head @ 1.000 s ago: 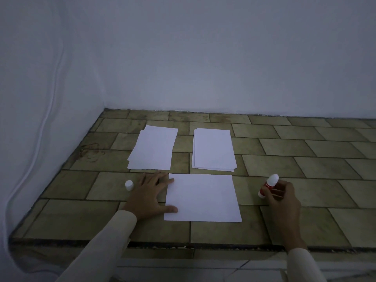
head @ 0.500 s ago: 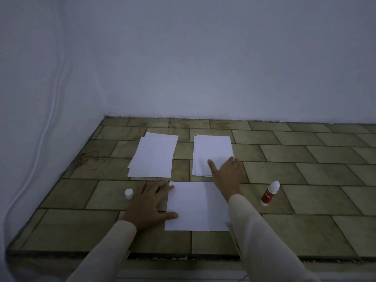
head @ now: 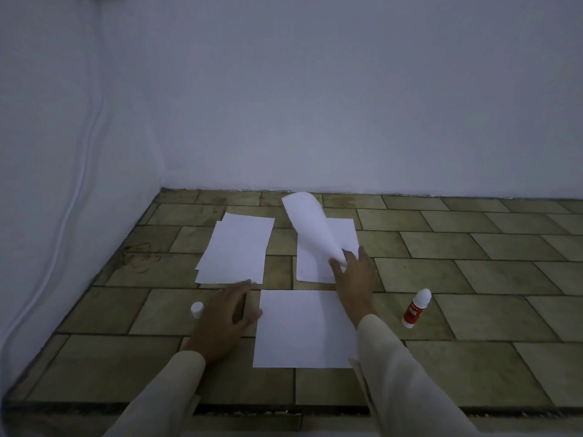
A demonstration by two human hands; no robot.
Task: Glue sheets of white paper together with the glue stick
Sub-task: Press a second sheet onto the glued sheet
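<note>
Reaching over the tiled floor (head: 473,357), the right hand (head: 355,272) pinches the near corner of a sheet (head: 310,225) between thumb and fingers, and that sheet curls up off the right stack (head: 315,266), its far end lifted toward the back wall (head: 347,105). The left hand (head: 225,313) lies flat, fingers spread and holding nothing, on the floor with its thumb at the left edge of the single sheet (head: 303,332), which lies nearest the floor's front edge. A left stack (head: 235,250) sits just beyond that hand, a narrow strip of tile apart from the right stack. The cap (head: 197,309) stands just left of the left hand. The glue stick (head: 415,308) stands uncapped and slightly tilted to the right of the single sheet, near but apart from it. Tile lies bare across the whole right side and toward the left wall (head: 63,152).
</note>
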